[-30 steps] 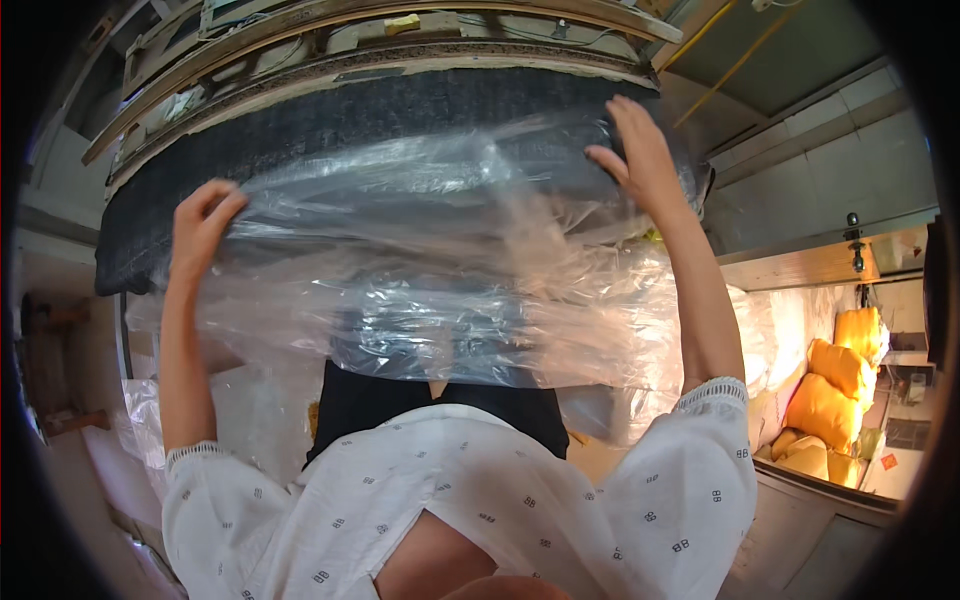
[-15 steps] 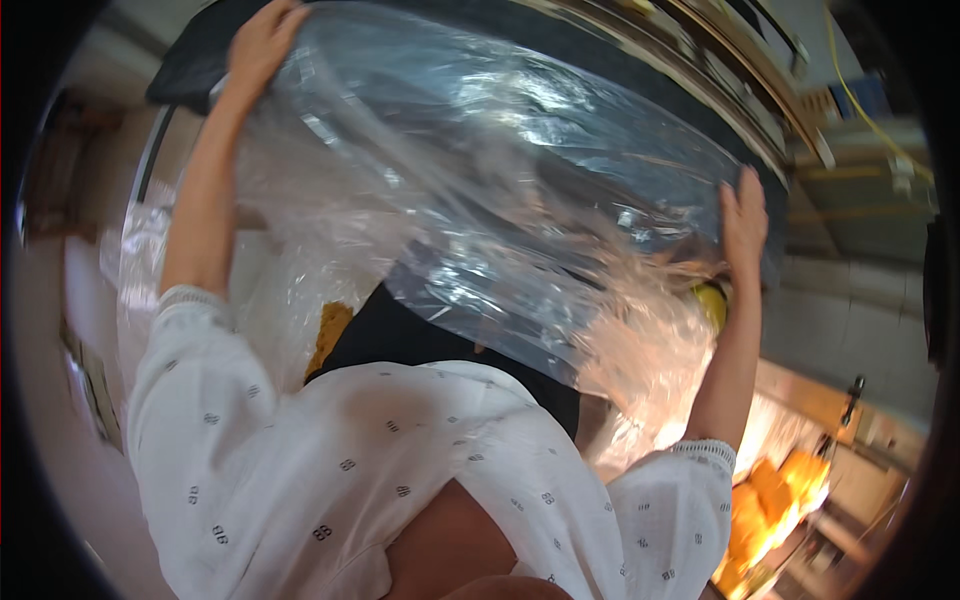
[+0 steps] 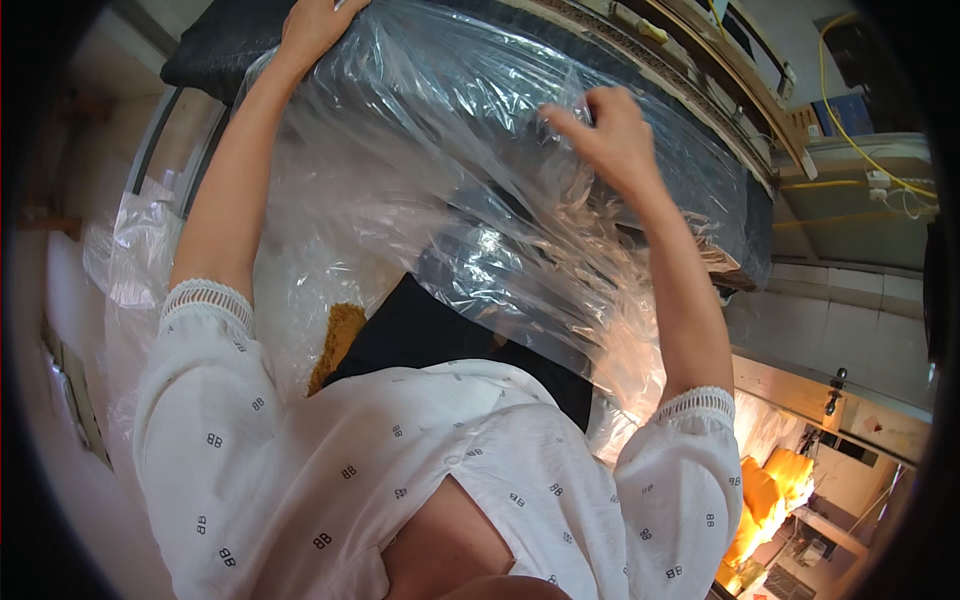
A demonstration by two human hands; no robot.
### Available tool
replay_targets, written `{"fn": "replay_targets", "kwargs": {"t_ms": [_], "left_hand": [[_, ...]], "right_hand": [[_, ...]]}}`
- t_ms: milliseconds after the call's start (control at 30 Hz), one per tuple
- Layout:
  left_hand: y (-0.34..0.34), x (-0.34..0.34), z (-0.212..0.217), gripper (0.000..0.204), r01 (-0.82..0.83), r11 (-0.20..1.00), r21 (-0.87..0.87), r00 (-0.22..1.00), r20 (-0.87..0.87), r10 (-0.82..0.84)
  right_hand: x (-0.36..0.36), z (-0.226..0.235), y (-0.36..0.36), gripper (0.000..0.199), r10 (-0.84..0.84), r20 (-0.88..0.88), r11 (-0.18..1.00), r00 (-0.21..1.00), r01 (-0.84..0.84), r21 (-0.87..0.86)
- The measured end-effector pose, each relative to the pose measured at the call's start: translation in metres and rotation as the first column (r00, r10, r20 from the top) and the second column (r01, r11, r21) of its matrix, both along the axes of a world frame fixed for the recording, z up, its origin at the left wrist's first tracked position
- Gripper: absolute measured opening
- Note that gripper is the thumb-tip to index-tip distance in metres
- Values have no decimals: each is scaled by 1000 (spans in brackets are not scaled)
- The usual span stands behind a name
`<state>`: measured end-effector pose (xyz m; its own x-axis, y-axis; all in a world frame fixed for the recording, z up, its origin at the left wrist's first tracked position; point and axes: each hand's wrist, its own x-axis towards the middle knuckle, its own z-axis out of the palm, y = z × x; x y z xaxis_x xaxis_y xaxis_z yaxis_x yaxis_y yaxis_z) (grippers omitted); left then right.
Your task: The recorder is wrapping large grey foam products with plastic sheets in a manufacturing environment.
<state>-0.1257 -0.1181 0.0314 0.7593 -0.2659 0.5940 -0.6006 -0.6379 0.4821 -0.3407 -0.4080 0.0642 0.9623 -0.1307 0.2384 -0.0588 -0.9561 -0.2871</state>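
A large clear plastic sheet (image 3: 400, 190) lies over a dark padded surface (image 3: 215, 60) and hangs down toward my body. At the upper left, my left hand (image 3: 318, 32) grips the sheet near the far edge, where folds fan out from the fingertips. Some of those fingers run up against the top of the picture. Over the sheet's upper right part is my right hand (image 3: 618, 135), its thumb stretched out to the left, apart from the bent fingers. No plastic shows pinched in it.
Long wooden strips (image 3: 740, 80) run behind the padded surface. A yellow cable (image 3: 860, 140) hangs at the upper right, near a blue box (image 3: 843, 115). Brightly lit orange material (image 3: 775, 495) lies at the lower right. A mustard-coloured fluffy cloth (image 3: 338, 340) shows beside my dark clothing.
My right hand has come off the sheet's right edge and moved left and up across it. My left hand has shifted slightly right, and the sheet now shows tighter folds.
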Motion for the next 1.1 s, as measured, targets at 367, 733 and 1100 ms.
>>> {"fn": "replay_targets", "kwargs": {"t_ms": [367, 733, 1100], "left_hand": [[8, 14, -10, 30, 46, 996, 75, 983, -183, -31], [8, 12, -1, 28, 35, 988, 151, 975, -221, -1], [67, 3, -9, 23, 66, 997, -51, 955, -288, -77]], "right_hand": [[-51, 35, -74, 23, 525, -397, 302, 753, 271, 914], [-202, 122, -158, 24, -358, -9, 814, 934, 308, -493], [-220, -22, -228, 13, -680, -60, 360, 730, 405, 841]]}}
